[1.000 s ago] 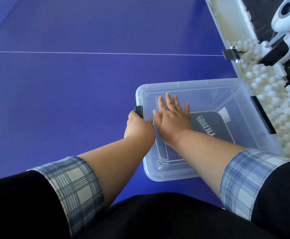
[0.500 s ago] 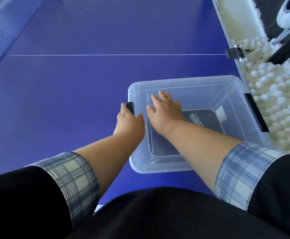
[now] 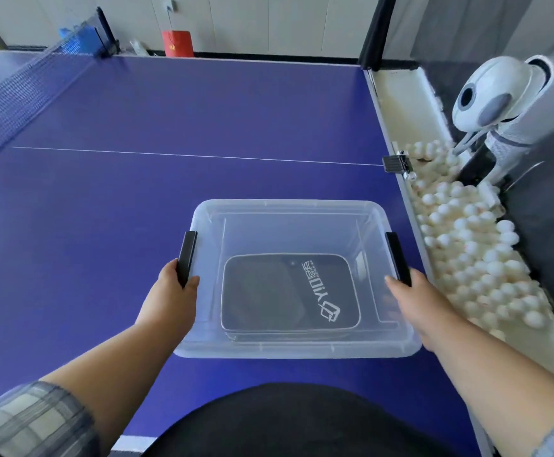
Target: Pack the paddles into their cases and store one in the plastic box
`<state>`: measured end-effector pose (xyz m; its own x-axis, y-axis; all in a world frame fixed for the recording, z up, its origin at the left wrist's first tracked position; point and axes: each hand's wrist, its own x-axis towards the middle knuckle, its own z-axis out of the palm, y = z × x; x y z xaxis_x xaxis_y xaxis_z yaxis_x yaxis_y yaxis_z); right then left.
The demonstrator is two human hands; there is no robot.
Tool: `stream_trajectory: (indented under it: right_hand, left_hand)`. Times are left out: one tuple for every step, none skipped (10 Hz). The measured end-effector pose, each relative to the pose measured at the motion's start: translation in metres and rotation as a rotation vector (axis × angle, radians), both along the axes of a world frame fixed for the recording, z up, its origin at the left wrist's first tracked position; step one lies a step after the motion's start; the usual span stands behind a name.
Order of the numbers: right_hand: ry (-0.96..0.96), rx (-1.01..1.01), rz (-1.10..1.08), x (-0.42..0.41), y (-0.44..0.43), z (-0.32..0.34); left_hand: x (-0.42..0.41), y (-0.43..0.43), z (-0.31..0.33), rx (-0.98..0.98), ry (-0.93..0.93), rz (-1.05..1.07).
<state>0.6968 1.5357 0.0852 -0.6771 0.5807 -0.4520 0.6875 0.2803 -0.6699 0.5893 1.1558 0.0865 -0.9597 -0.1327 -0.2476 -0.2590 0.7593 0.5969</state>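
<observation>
Inside, the dark case (image 3: pixel 288 291) lies flat on the floor of the clear box (image 3: pixel 288 203), logo up. It sits between both hands and touches neither; the thumbs are on the rim above it. Left hand (image 3: pixel 170 298) clamps the left rim at the left latch (image 3: pixel 188 252), fingers curled outside, thumb over the edge. Right hand (image 3: pixel 414 301) grips the right rim below the right latch (image 3: pixel 396 255), thumb inside, fingers hidden. Box stands on the blue table (image 3: pixel 203 110); white balls (image 3: pixel 466 242) fill a trough to the right.
</observation>
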Motion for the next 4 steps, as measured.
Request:
stream_trajectory:
  right_hand:
    - [0.041,-0.002,-0.038,-0.009,-0.008,-0.003]
    - [0.016,-0.012,-0.035,-0.010,-0.009,0.002]
    - [0.001,0.129,0.030,-0.007,-0.010,0.000]
    - [0.037,0.370,0.231,-0.004,-0.019,0.008]
  left_hand:
    - [-0.013,-0.003,0.001,-0.053,0.002,-0.025]
    - [-0.015,-0.002,0.004,-0.088,-0.001,-0.050]
    - [-0.007,0.000,0.005,-0.106,-0.061,-0.035]
    - [0.009,0.007,0.012,-0.272,-0.038,-0.101]
